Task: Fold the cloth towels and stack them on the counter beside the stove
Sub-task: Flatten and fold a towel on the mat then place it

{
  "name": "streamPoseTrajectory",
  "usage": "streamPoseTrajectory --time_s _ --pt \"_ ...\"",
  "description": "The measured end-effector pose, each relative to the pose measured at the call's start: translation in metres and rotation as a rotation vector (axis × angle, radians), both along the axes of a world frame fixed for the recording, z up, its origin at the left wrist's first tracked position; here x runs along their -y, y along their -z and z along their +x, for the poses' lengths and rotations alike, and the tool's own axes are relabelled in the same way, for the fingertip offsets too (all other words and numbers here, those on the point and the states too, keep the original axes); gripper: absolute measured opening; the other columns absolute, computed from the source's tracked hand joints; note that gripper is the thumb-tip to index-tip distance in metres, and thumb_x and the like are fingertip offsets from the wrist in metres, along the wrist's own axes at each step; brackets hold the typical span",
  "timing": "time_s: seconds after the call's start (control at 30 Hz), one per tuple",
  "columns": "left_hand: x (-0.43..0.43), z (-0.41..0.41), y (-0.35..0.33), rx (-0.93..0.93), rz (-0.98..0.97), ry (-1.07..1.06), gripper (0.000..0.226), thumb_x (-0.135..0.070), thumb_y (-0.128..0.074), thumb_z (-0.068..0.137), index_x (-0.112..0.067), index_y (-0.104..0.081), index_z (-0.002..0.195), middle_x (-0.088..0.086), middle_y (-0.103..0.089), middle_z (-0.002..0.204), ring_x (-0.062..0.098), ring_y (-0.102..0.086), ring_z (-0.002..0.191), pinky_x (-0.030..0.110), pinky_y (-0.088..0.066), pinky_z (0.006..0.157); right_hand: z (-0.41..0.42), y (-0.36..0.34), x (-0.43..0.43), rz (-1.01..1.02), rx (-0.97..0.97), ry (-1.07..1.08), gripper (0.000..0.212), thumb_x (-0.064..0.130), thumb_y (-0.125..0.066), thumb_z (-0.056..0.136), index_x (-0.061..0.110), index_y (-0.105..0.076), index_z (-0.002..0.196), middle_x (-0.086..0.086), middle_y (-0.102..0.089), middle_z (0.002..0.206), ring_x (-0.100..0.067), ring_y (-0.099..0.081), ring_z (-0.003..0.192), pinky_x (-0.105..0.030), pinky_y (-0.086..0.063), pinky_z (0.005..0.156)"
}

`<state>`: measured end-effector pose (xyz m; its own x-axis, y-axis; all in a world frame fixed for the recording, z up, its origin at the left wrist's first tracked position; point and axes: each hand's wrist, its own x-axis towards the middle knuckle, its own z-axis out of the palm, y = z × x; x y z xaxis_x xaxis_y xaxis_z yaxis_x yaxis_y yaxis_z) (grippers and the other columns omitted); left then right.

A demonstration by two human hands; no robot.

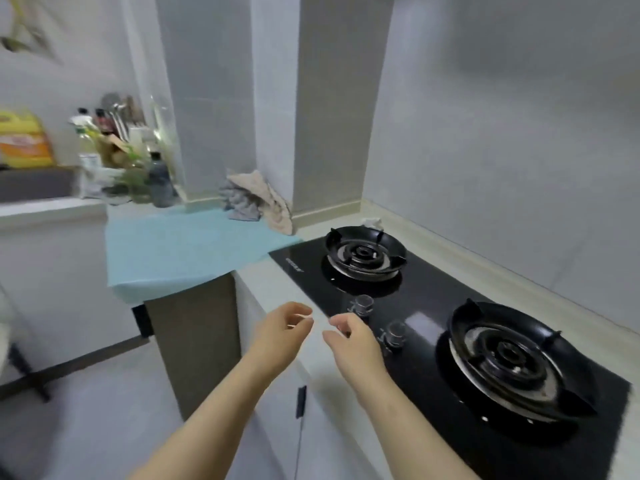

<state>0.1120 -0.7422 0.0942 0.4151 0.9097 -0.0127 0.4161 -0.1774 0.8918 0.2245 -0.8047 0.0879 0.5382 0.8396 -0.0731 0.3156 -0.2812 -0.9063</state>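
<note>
Two crumpled cloth towels, unfolded, heaped at the back of the counter (309, 233) against the foot of a tiled pillar, at about 11 o'clock from the hands: a beige towel (268, 197) of nubbly, napped weave draped in soft ridges over a grey towel (239, 202) with a ribbed, bunched surface; the two touch. Just in front of them, at 7 o'clock from the heap, a smooth light-blue sheet (180, 247) lies flat and overhangs the counter edge; whether it is cloth or a mat cannot be told. At 3 o'clock from the sheet, a glossy black glass stove (426, 296) carries two round burners with dished black pan supports, the far burner (365, 252) and the near burner (512, 358), and two clear, domed knobs (362, 304) between them at the front. Foreground: left hand (284, 336) and right hand (349, 341), near each other but apart, over the counter's front edge, fingers loosely curled, holding nothing. At 10 o'clock in the frame, blurred bottles (159, 181) and a yellow jug (24, 140) stand beside the sheet.
</note>
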Motion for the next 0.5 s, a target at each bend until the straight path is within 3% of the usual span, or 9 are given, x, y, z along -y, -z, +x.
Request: streamPoseTrajectory --time_s 0.27,0.5 --pt "-0.102 -0.179 0.007 -0.029 0.003 -0.220 0.021 -0.025 -0.051 0.093 -0.025 -0.060 0.111 -0.006 -0.064 0.105 0.010 -0.060 0.098 0.020 -0.046 0.076 -0.167 0.004 -0.128 -0.046 -0.116 -0.206 0.022 0.018 -0.051 0.094 0.020 -0.054 0.115 0.001 -0.052 0.118 -0.014 -0.049 0.109 -0.024 -0.037 0.083" --pt "-0.177 -0.259 0.020 0.001 -0.088 -0.371 0.020 -0.024 -0.050 0.092 -0.020 -0.062 0.108 -0.002 -0.066 0.103 0.015 -0.061 0.095 0.025 -0.044 0.073 -0.235 0.013 -0.214 -0.067 -0.127 -0.309 0.017 0.016 -0.053 0.092 0.019 -0.056 0.108 0.004 -0.054 0.111 -0.011 -0.050 0.102 -0.023 -0.037 0.081"
